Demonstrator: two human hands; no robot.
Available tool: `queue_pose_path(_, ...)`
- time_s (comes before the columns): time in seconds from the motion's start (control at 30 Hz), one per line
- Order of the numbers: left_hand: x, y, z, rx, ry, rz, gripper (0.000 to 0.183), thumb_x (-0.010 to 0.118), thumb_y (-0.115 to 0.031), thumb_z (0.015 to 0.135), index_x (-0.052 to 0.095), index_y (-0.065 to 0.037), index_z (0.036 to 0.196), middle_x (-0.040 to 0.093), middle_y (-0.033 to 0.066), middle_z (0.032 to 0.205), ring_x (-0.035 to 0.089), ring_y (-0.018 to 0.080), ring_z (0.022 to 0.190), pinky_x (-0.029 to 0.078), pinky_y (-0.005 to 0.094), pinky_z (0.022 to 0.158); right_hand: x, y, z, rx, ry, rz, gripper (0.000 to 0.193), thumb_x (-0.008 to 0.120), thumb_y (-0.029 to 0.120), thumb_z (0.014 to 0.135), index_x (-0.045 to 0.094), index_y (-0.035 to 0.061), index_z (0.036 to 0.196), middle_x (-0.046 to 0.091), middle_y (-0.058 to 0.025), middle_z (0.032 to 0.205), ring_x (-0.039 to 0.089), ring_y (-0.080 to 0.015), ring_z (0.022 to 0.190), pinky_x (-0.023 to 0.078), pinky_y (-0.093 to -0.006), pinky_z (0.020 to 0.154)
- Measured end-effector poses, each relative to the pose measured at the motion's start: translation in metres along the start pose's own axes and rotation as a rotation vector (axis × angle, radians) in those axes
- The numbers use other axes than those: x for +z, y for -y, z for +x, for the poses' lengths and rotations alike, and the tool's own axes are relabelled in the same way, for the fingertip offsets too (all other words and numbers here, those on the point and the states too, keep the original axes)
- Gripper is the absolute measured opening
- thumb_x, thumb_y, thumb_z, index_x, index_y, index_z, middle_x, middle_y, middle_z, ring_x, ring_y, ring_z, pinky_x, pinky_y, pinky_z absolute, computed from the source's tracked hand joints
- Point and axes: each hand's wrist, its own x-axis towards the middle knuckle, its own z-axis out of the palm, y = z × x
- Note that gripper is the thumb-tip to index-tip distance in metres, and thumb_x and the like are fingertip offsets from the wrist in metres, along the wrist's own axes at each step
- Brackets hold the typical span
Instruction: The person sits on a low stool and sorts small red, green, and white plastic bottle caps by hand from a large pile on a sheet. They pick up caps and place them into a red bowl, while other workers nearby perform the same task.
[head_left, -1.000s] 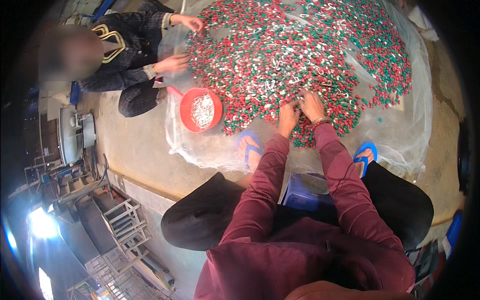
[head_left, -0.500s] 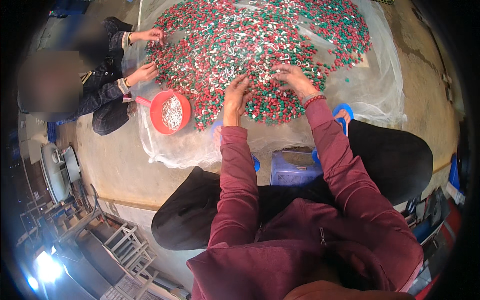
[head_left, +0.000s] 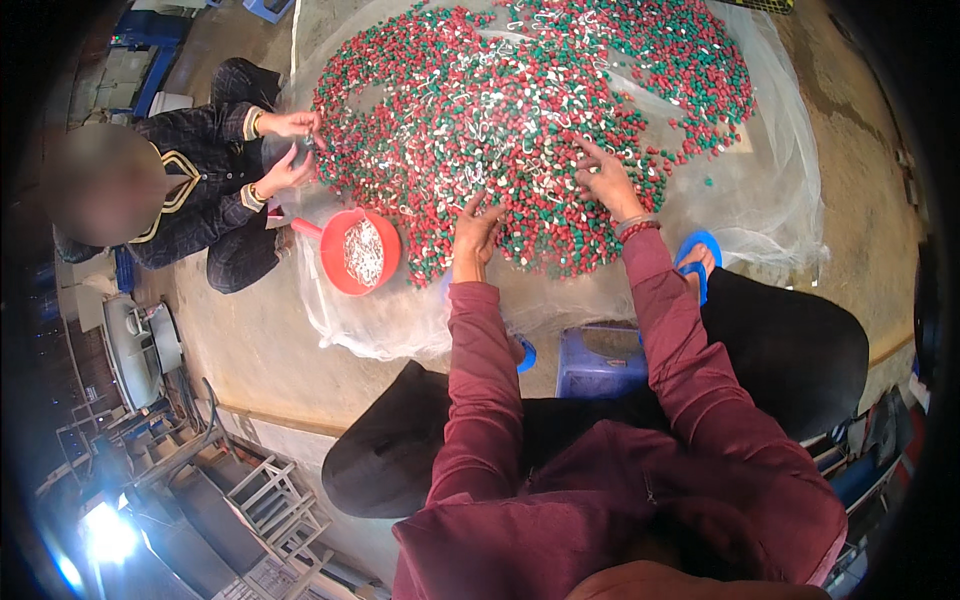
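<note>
A wide heap of small red, green and white pieces [head_left: 560, 215] is spread before me, with white hook-shaped pieces [head_left: 478, 130] scattered through it. At the heap's near edge is my left hand [head_left: 475, 240], its thumb and fingers apart, with nothing visible in it. My right hand [head_left: 606, 186] is over the heap's right part, index finger stretched forward and the other fingers partly curled; I see nothing held there either. A red, long-handled scoop-like bowl [head_left: 390, 257] stands left of my left hand, with white pieces [head_left: 363, 250] inside.
The heap lies on a translucent sheet [head_left: 775, 210] over a concrete floor. At the left sits another person [head_left: 235, 205], both hands by the heap's edge. A blue plastic stool [head_left: 590, 368] is between my knees, near my blue sandals [head_left: 702, 250]. Metal racks [head_left: 270, 500] stand lower left.
My right hand has its index finger more stretched out, and my left hand's fingers are spread further. The other person has leaned back slightly. The whole view has shifted a little.
</note>
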Motion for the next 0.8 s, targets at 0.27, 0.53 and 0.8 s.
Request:
queue_pose_path(0.27, -0.002, 0.001, 0.025, 0.033, 0.192, -0.46, 0.034, 0.062, -0.004, 0.087, 0.052, 0.005, 0.118, 0.058, 0.0108, 0.102, 0.054, 0.0115, 0.077, 0.046, 0.0216, 0.07, 0.06, -0.021, 0.051, -0.332, -0.043, -0.63, 0.03, 0.069, 0.01, 0.074, 0.066, 0.0022, 0.103, 0.064, -0.0138, 0.098, 0.061, -0.0307, 0.093, 0.051, -0.0413, 0.077)
queue_pose_path(0.53, -0.012, 0.039, -0.009, -0.016, 0.231, -1.631, 0.024, 0.056, 0.012, 0.079, 0.058, -0.003, 0.098, 0.047, 0.0145, 0.101, 0.044, 0.0212, 0.087, 0.043, 0.0325, 0.077, 0.085, -0.053, 0.043, -0.342, 0.117, -1.2, 0.017, 0.072, 0.017, 0.074, 0.07, 0.0034, 0.083, 0.058, -0.0179, 0.111, 0.054, -0.0316, 0.106, 0.051, -0.041, 0.08)
queue_pose_path(0.8, -0.023, 0.039, -0.032, 0.214, 0.255, -1.672, 0.045, 0.043, 0.024, 0.061, 0.053, -0.002, 0.096, 0.048, 0.0139, 0.101, 0.051, 0.0277, 0.1, 0.045, 0.039, 0.084, 0.039, -0.005, 0.031, 0.105, 0.325, -0.273, 0.027, 0.058, 0.012, 0.087, 0.063, -0.0049, 0.108, 0.066, -0.0109, 0.073, 0.063, -0.0134, 0.057, 0.047, -0.0245, 0.047)
